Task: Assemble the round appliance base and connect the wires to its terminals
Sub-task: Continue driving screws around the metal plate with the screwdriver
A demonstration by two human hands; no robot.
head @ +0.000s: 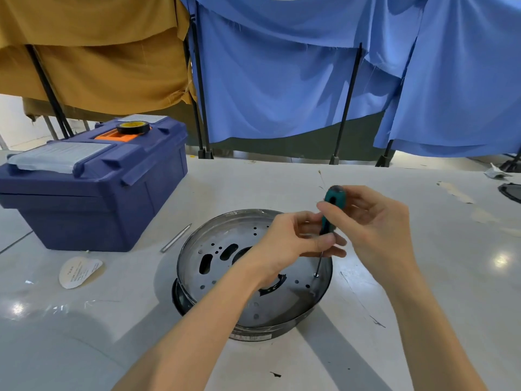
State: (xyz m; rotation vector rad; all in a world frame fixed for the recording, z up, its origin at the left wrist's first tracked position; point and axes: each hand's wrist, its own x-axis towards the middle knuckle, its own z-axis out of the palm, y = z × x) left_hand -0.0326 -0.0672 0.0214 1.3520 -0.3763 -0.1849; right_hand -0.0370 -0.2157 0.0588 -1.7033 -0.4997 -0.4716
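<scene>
While the right hand point(375, 221) curls round the teal-and-black handle of the screwdriver point(332, 204), the left hand point(293, 244) pinches the handle's lower end, steadying the thin steel shaft. Directly below the grip, the tip sits on a screw point(316, 275) near the rim of the round base point(282, 306), a dull perforated metal disc with kidney-shaped cut-outs. Fastening appears under way. No wires are visible, so terminal connection seemingly remains. Further left stands a blue plastic toolbox point(93, 204).
</scene>
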